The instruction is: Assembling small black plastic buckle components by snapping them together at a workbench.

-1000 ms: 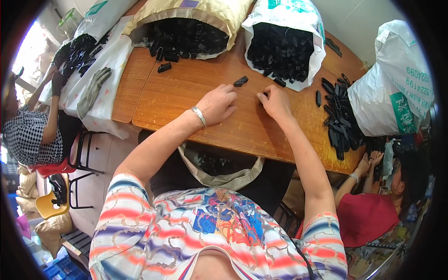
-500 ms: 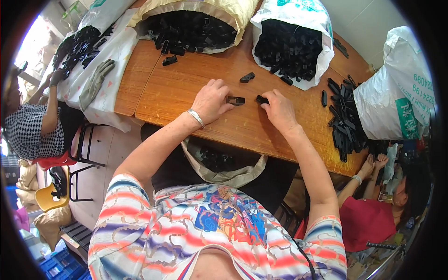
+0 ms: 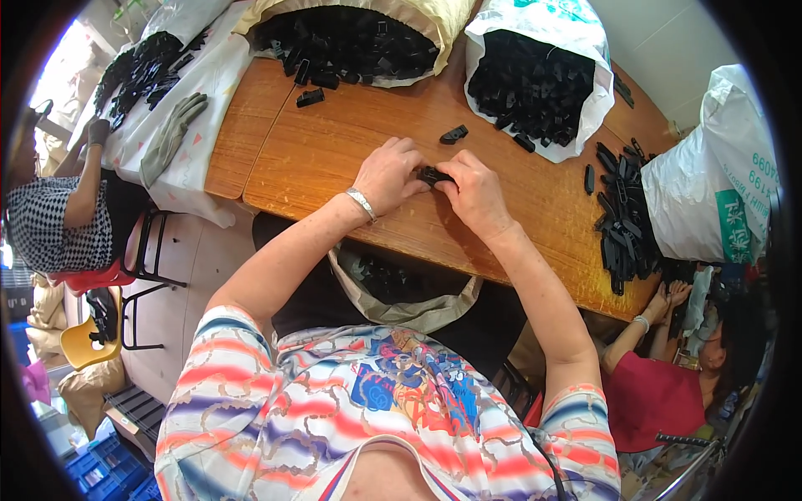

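Both hands meet over the brown table (image 3: pixel 326 159), closed around small black plastic pieces (image 3: pixel 433 175). My left hand (image 3: pixel 388 177) pinches the left end and my right hand (image 3: pixel 476 196) grips the right end; the pieces touch or overlap there, and the fingers partly hide them. A single black piece (image 3: pixel 454 134) lies on the wood just beyond my right hand. Below the table edge, an open cloth sack (image 3: pixel 376 311) with dark pieces inside rests at my lap.
A yellowish sack (image 3: pixel 455 25) and a white sack (image 3: pixel 591 92) spill black pieces at the far side. Right of them, a heap of long black pieces (image 3: pixel 622 225) lies beside another white sack (image 3: pixel 706 192). Co-workers sit at left (image 3: pixel 58 221) and right (image 3: pixel 660 397).
My hands have come together: the right moved left and the left shifted slightly right. The pieces they held apart now meet between the fingers.
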`<state>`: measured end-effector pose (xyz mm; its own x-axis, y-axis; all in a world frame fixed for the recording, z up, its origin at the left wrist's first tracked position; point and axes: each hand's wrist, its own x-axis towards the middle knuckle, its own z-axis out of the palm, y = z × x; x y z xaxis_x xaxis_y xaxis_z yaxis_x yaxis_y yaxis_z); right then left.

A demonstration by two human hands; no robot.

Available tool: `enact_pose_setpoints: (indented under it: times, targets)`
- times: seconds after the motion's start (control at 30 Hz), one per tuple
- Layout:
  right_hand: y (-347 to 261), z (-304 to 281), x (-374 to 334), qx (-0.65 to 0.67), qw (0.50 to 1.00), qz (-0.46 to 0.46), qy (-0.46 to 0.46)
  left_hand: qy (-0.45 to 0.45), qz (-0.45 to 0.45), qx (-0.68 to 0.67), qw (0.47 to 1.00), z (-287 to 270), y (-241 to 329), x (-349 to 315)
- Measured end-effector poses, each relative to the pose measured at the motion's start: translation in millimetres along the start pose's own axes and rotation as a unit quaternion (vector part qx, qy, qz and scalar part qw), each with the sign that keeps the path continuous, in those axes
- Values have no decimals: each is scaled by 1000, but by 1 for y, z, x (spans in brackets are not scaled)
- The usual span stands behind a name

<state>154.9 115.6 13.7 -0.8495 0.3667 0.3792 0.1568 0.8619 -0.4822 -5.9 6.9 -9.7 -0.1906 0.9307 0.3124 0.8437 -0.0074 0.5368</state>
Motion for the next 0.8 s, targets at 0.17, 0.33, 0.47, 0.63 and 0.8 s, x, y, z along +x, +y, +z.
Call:
enact_pose_setpoints:
  times: [0.17,0.33,0.47,0.63,0.8]
  targets:
    - [-5,-3,-2,-81,995,20,-63,30,27,-21,999,3,-4,1]
    - [-17,22,-20,-247,967,-52,-26,19,26,-25,999,0,-3,2]
    - [-15,13,-28,-150,989,-3,-9,-141,21,-78,987,-17,-4,14]
    - [-77,19,-89,-3,998,-21,-54,-73,-77,-232,967,-8,-29,33]
    - [-90,45,-132,16,992,-8,-125,53,-88,-14,995,24,4,71]
